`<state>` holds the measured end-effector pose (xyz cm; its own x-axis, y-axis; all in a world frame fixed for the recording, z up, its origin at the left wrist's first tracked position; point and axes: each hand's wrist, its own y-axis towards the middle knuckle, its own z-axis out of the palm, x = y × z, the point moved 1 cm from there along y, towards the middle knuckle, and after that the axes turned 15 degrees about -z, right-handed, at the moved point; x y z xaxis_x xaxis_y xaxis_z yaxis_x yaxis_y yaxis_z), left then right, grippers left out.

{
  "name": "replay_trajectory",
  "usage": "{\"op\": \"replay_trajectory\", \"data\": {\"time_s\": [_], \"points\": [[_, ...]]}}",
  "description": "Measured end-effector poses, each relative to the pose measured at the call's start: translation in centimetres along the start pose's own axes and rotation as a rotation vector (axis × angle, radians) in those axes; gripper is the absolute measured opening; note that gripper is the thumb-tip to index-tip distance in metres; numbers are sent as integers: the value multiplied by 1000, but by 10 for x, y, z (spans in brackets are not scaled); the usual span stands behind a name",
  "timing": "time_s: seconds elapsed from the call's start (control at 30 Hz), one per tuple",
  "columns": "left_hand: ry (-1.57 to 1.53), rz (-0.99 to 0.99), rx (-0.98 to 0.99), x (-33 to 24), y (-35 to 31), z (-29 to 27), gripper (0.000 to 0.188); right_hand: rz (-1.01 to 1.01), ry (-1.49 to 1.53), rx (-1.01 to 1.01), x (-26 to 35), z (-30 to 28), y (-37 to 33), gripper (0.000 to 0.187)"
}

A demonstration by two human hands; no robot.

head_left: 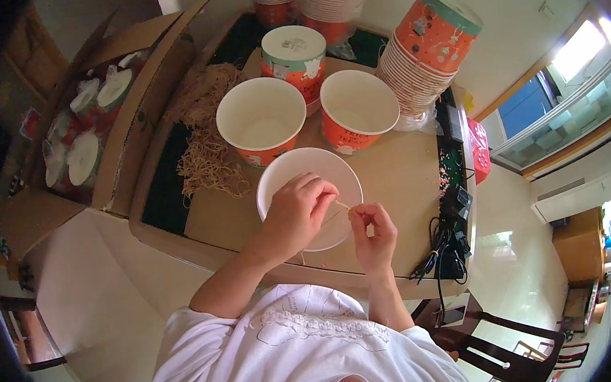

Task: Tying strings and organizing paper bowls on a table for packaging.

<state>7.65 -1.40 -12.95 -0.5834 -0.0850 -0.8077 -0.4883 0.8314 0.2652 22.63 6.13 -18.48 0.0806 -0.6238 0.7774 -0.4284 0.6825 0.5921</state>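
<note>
Both of my hands are raised over a white bowl (343,173) near the front edge of the table. My left hand (295,217) pinches a thin, pale string (343,204) between thumb and fingers. The string runs to my right hand (375,237), whose fingertips are also closed on it, just right of the bowl. Part of the bowl's inside is hidden by my left hand. Behind the bowl stand two orange paper buckets with white insides, one to the left (260,115) and one to the right (361,107). A tangled heap of brown string (209,155) lies to their left.
Another paper bucket (294,52) stands base-up at the back. A tall stack of buckets (423,49) leans at the right, with more stacks behind. Black cables (439,249) lie at the right edge. An open carton (146,124) with wrapped buckets stands left.
</note>
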Motion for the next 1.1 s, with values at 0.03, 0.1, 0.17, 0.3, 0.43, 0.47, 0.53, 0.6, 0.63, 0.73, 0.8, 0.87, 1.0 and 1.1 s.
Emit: {"op": "replay_trajectory", "data": {"time_s": [0.03,0.1,0.17,0.3,0.43,0.47,0.53,0.6,0.63,0.73,0.8,0.87,1.0,1.1], "points": [[1,0,-1,0,-1,2,13,-6,-5,3,0,0,0,6],[-225,-144,29,3,-4,8,17,12,-3,18,1,-1,-1,5],[-294,-195,131,6,-9,15,20,30,-1,32,1,-1,-1,6],[-383,-339,314,7,-10,19,20,22,-13,41,1,-2,-1,7],[-331,-337,262,5,-7,20,13,47,-6,60,7,0,-1,6],[-305,-337,220,1,-6,18,11,47,-7,59,8,0,0,6],[-277,-337,176,-1,-7,19,11,-7,-40,65,11,1,3,6],[-282,-260,85,-1,-10,21,11,-20,-42,91,12,-1,5,6],[-282,-261,87,-1,-10,21,11,-30,-46,117,12,-2,6,7],[-283,-264,129,-5,-9,20,10,26,14,106,12,-2,6,10],[-358,-233,194,-8,-9,22,12,70,82,81,4,-3,2,10],[-331,-274,211,-15,-6,14,12,119,148,53,1,-6,3,10],[-223,-290,242,-8,-5,4,11,270,287,68,5,-16,12,9],[-173,-194,204,-12,-5,0,7,301,411,126,5,-24,12,9]]}}
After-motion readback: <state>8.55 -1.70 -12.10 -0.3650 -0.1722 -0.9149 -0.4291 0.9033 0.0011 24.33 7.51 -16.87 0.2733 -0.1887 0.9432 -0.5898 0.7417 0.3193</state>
